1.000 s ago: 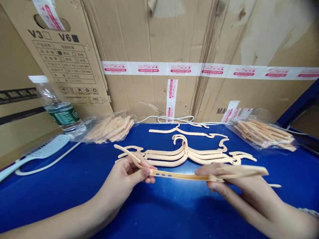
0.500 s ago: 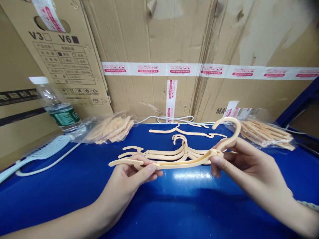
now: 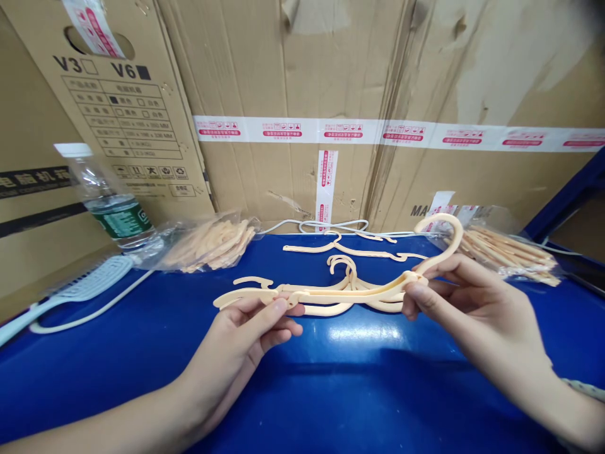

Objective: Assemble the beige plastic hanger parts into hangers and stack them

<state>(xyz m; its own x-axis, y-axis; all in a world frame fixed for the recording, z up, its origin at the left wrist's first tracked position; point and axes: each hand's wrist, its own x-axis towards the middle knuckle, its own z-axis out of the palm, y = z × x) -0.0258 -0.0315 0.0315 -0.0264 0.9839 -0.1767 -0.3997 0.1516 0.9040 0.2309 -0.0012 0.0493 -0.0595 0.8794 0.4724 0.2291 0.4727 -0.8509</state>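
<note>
Between my two hands is a pale peach plastic clothes hanger [image 3: 354, 296], raised a little above the blue table. My right hand [image 3: 477, 309] pinches it at the joint just under its hook. With thumb and fingers, my left hand [image 3: 250, 334] grips the other end of the arm, where a notched end piece [image 3: 243, 294] meets it. Fingers partly hide that joint, so I cannot tell how firmly the two are connected. Right behind lie several matching hangers [image 3: 326, 310] side by side, partly covered by the held one. Another hanger [image 3: 309, 248] rests farther back.
A clear bag of peach parts [image 3: 212, 246] lies at the left and another bag [image 3: 505, 255] at the right. A water bottle [image 3: 116, 214] and a light blue hairbrush [image 3: 101, 277] are far left. White cable [image 3: 331, 225] runs before the cardboard boxes [image 3: 293, 183].
The held hanger has risen slightly and shifted right. Its notched end piece has turned against the arm, and my left fingers have moved to the joint between them.
</note>
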